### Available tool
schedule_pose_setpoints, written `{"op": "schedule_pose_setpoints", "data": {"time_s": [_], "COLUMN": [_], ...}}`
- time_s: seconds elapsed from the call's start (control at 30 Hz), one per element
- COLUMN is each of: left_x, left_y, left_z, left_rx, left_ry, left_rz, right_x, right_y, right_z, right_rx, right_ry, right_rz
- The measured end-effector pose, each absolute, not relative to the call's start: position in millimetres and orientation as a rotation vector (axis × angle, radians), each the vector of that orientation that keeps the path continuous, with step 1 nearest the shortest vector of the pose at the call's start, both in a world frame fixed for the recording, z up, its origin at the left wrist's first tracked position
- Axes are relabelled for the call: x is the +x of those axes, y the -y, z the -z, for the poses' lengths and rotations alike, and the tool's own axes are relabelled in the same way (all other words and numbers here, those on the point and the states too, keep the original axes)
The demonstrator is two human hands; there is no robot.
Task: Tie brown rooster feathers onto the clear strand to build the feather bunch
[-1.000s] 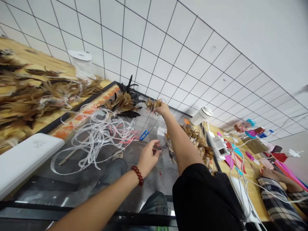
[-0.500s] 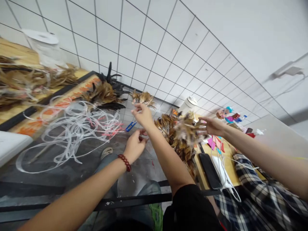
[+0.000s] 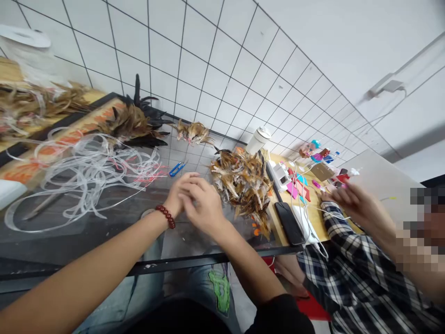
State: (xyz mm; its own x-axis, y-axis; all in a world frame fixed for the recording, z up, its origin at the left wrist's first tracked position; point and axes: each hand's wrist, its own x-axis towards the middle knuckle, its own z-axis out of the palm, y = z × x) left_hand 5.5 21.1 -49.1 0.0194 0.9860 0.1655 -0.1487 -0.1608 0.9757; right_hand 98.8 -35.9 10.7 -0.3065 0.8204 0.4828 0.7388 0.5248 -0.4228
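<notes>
Leftmost, we see a white spool (image 3: pixel 26 38) by the wall grid, and below it a spread of brown feathers (image 3: pixel 41 104) on light wood. A white box (image 3: pixel 9 192) sits at the edge of our view. Next, on our dark, glossy bench (image 3: pixel 121 234), a loose tangle of white ribbon (image 3: pixel 83 160) sprawls, with pink strands (image 3: pixel 148 174) along its right side. Just behind the ribbon rests a feather bunch (image 3: pixel 130 123), brown with long black plumes. Beyond our hands lie small blue snips (image 3: pixel 173 172), apart from our fingers.

Our left hand (image 3: pixel 178 192), a dark red bead bracelet (image 3: pixel 165 216) on its wrist, meets our right hand (image 3: pixel 206 206) above the bench near the front. Our right fingers bend over the left ones and touch them; the overlap hides the space between, so we cannot tell whether either hand grips anything. Farther back, a small brown feather bunch (image 3: pixel 194 132) lies by the wall.

Just beside our right hand, a big heap of brown feathers (image 3: pixel 243 178) covers the bench. Past it we have a white lidded cup (image 3: pixel 257 140), a black phone (image 3: pixel 289 223), white cables (image 3: pixel 305 218) and coloured pieces (image 3: pixel 302 185). Far right, a co-worker's hand (image 3: pixel 366 211) is raised and blurred, above a plaid sleeve (image 3: pixel 347 246).
</notes>
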Motion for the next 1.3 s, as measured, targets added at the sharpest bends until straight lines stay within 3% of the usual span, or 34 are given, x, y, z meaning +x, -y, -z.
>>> {"op": "schedule_pose_setpoints", "data": {"time_s": [0.23,0.5,0.7,0.93,1.17,1.3], "left_x": [1,2,2,2,3,3], "left_y": [-22,-21,-21,-21,-19,-17], "left_z": [39,37,40,40,36,32], "left_rx": [1.134,1.102,1.143,1.178,1.148,1.101], "left_ry": [-1.099,-1.042,-1.077,-1.102,-1.102,-1.059], "left_rz": [-1.244,-1.268,-1.251,-1.226,-1.237,-1.27], "right_x": [177,165,206,216,239,218], "right_y": [13,27,-56,-106,-92,-58], "right_z": [-43,-47,-84,-77,-91,-74], "right_rx": [-1.79,-2.046,-2.217,-2.395,-2.035,-1.553], "right_ry": [2.099,2.503,2.049,2.214,1.774,1.528], "right_rz": [-0.247,-0.202,0.33,0.201,0.143,-0.228]}}
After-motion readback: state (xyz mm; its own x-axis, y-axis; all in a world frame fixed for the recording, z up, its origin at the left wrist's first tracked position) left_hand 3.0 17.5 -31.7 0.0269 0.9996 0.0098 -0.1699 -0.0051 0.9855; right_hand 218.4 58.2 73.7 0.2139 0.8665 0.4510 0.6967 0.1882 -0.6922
